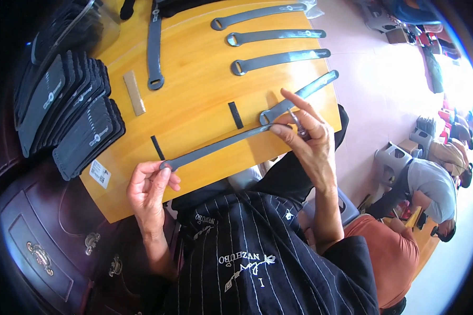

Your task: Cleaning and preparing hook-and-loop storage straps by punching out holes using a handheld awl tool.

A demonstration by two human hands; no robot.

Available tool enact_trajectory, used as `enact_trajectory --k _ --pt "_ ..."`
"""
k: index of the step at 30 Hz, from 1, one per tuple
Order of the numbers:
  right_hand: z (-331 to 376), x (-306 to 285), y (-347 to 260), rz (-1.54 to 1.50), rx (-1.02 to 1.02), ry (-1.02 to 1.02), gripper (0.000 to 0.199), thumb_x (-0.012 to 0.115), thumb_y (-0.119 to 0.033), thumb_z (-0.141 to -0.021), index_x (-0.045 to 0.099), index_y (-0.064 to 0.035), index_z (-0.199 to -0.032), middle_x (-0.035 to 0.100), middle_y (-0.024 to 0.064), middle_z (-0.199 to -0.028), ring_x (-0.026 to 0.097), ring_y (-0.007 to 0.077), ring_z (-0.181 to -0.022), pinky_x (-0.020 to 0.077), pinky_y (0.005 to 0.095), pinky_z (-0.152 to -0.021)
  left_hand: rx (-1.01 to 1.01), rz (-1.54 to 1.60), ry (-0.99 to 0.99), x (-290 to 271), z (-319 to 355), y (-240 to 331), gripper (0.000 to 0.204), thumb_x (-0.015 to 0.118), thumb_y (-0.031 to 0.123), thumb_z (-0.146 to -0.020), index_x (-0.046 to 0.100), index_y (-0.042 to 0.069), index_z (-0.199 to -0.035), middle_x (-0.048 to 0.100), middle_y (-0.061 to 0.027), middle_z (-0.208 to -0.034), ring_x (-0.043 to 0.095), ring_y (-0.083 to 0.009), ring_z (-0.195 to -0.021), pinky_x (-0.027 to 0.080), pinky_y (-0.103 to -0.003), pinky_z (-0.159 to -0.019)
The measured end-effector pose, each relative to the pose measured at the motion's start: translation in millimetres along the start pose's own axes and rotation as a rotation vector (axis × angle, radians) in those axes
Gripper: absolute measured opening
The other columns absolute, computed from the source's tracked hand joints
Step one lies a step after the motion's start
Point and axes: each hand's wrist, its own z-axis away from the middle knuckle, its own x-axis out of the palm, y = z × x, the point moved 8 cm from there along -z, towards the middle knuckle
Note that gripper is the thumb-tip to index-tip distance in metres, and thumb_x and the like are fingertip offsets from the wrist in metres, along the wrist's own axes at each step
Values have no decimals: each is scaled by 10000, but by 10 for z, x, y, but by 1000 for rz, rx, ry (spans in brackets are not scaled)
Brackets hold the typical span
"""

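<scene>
A long grey strap [215, 147] stretches across the near edge of a yellow wooden board [194, 105]. My left hand [150, 189] pinches its near end between thumb and fingers. My right hand [305, 136] grips its far end and also holds a small metal tool [299, 125]. A second grey strap with a looped end [299, 97] lies just beyond my right fingers. Two short black strips [235, 115] [157, 147] lie on the board next to the held strap.
Several more grey straps [278, 59] lie in a row at the board's far side, one [154, 47] lies lengthwise. A tan strip [134, 93] and stacks of dark pieces [73, 115] sit at left. Dark wooden drawers [42, 247] stand below. Other people crouch on the floor at right [431, 184].
</scene>
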Motion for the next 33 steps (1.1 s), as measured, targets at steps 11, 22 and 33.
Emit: enact_trajectory --k 11,22,33 --pt "156 -155 308 -93 23 190 177 736 -126 -775 689 7 -883 542 86 -1298 593 87 -829 485 243 -698 16 135 -169 373 -14 -92 96 576 -22 -881 558 -35 -975 601 -122 -927 616 -146 -721 523 -254 -607" --pt "-40 32 -302 183 -4 -17 181 709 -146 -795 642 8 -864 632 70 -849 583 129 -665 462 268 -602 15 78 29 -43 -1 -19 59 548 28 -910 566 -20 -939 612 -103 -839 580 -123 -667 463 -220 -585" --pt "-533 386 -6 114 67 -156 262 714 -220 -812 655 35 -817 562 54 -588 510 98 -528 426 251 -505 127 -232 273 -282 -278 44 155 625 -22 -857 579 -16 -1005 602 0 -837 522 -23 -710 425 -152 -638"
